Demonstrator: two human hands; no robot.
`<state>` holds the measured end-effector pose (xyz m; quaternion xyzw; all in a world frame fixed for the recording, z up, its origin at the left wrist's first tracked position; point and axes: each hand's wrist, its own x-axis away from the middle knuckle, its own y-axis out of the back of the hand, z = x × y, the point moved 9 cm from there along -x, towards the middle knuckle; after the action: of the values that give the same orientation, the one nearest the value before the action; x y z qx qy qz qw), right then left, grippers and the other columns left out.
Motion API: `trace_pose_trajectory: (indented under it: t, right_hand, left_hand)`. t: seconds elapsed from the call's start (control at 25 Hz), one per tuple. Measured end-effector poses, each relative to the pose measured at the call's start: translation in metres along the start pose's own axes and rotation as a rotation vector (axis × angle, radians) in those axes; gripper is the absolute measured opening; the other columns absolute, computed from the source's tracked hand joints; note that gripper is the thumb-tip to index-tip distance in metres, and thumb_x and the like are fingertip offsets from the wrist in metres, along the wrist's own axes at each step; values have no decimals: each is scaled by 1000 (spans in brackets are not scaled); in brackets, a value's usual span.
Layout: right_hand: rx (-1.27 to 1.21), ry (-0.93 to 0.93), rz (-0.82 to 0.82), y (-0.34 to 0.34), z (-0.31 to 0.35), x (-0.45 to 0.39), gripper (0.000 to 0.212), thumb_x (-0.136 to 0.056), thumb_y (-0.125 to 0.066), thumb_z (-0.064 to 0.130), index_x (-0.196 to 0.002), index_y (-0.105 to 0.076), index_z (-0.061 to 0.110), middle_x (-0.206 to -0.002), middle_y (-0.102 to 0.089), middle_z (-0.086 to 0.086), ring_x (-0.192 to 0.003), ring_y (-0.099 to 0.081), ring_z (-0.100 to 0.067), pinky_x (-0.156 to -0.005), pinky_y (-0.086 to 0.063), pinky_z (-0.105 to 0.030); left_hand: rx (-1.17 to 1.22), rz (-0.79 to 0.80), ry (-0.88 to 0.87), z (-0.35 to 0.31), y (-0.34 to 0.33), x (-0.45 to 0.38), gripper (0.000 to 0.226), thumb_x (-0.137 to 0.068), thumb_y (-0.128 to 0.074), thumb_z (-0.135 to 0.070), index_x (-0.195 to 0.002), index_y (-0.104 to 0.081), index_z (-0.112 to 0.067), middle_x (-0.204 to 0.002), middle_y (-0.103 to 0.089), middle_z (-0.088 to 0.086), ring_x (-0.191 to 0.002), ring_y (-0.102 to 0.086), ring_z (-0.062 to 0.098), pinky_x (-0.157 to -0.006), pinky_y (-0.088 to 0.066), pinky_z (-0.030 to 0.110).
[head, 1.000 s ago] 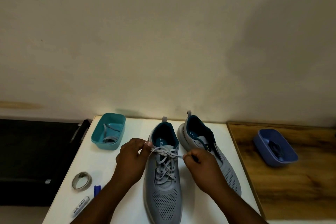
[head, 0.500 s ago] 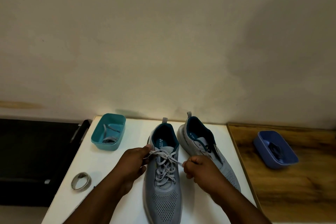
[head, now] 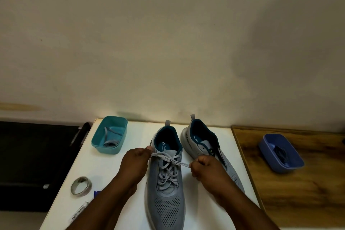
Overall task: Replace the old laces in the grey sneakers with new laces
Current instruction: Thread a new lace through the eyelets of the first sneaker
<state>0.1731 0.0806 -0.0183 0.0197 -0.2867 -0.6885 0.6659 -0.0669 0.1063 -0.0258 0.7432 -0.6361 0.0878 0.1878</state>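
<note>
Two grey sneakers stand on the white table point(head: 134, 132). The left sneaker point(head: 168, 205) is laced with a light grey lace point(head: 169, 166) crossed at the top. My left hand point(head: 135, 164) pinches one lace end at the shoe's left side. My right hand point(head: 207, 170) grips the other end to the right, and the lace runs taut between them. The right sneaker point(head: 201, 140) stands tilted behind my right hand, with no lace visible in it.
A teal tub point(head: 110, 136) holding grey laces sits at the table's back left. A blue tub point(head: 281, 153) with a dark lace rests on the wooden surface to the right. A tape roll point(head: 81, 186) and a marker point(head: 78, 214) lie at the front left.
Both hands have drawn apart and slightly toward me, pulling the crossed lace ends tighter over the left sneaker's tongue.
</note>
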Motion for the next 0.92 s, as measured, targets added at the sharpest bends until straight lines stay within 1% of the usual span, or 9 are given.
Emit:
trace_pose_trajectory:
  t: [0.08, 0.2, 0.32, 0.4, 0.48, 0.64, 0.76, 0.84, 0.92]
  right_hand:
    - [9, -2, -4, 0, -1, 0, 27, -94, -61, 15, -67, -63, 14, -64, -58, -1, -64, -51, -14, -65, -42, -29]
    - [49, -1, 36, 1, -1, 3, 25, -92, -61, 18, -72, -67, 4, -67, -61, -3, -66, -54, -15, -65, -43, -31]
    - [179, -63, 339, -15, -5, 14, 24, -92, -66, 28, -86, -76, 8, -85, -76, -6, -74, -64, -12, -69, -49, -27]
    - [334, -64, 476, -23, -10, 21, 25, -92, -69, 36, -92, -79, 13, -94, -78, -4, -81, -69, -12, -76, -55, -28]
    - [416, 4, 402, -21, -8, 16, 20, -95, -67, 33, -93, -78, 16, -94, -78, -2, -84, -71, -11, -84, -58, -34]
    - [370, 188, 12, 1, 15, 5, 21, -100, -58, 27, -90, -75, 18, -89, -73, 4, -85, -68, -6, -85, -57, -33]
    - [271, 247, -15, -6, 20, 5, 40, -99, -58, 45, -80, -70, 12, -77, -68, -7, -68, -64, -12, -73, -55, -36]
    - [300, 250, 20, -16, 16, 8, 35, -98, -60, 48, -80, -68, 19, -76, -66, -1, -68, -61, -4, -73, -54, -35]
    - [278, 236, 19, -17, 11, 9, 10, -99, -63, 40, -104, -68, 33, -93, -67, 12, -84, -62, 2, -78, -55, -25]
  left_hand:
    - [14, 3, 14, 0, 0, 0, 34, -103, -57, -31, -76, -71, -16, -79, -68, 4, -83, -62, 19, -70, -46, 29]
    - [101, 61, 104, 5, -2, 4, 33, -103, -54, -39, -92, -74, -15, -94, -73, 6, -100, -67, 23, -82, -49, 35]
    - [197, 178, 219, 11, -7, 10, 59, -101, -38, -61, -105, -73, -15, -102, -75, 5, -101, -68, 22, -86, -50, 37]
    - [226, 112, 215, 13, -1, 6, 60, -102, -34, -62, -108, -69, -14, -101, -73, 10, -95, -66, 23, -84, -49, 38]
    - [181, -29, 151, 10, 10, 3, 47, -104, -38, -53, -109, -63, -14, -96, -69, 10, -87, -63, 23, -83, -49, 40]
    - [-71, -112, -103, -9, 12, 8, 37, -100, -53, -48, -88, -61, -14, -82, -68, 4, -79, -64, 22, -81, -52, 43]
    - [-161, -125, -208, -19, 8, 14, 33, -96, -59, -49, -85, -60, -18, -75, -66, -1, -74, -63, 17, -74, -52, 39]
    - [-212, -119, -195, -12, 6, 12, 33, -92, -61, -55, -99, -60, -22, -86, -67, -6, -81, -64, 13, -75, -53, 34]
    - [-293, -77, -179, -2, 2, 10, 53, -86, -60, -66, -125, -52, -30, -115, -64, -7, -98, -64, 12, -83, -54, 32]
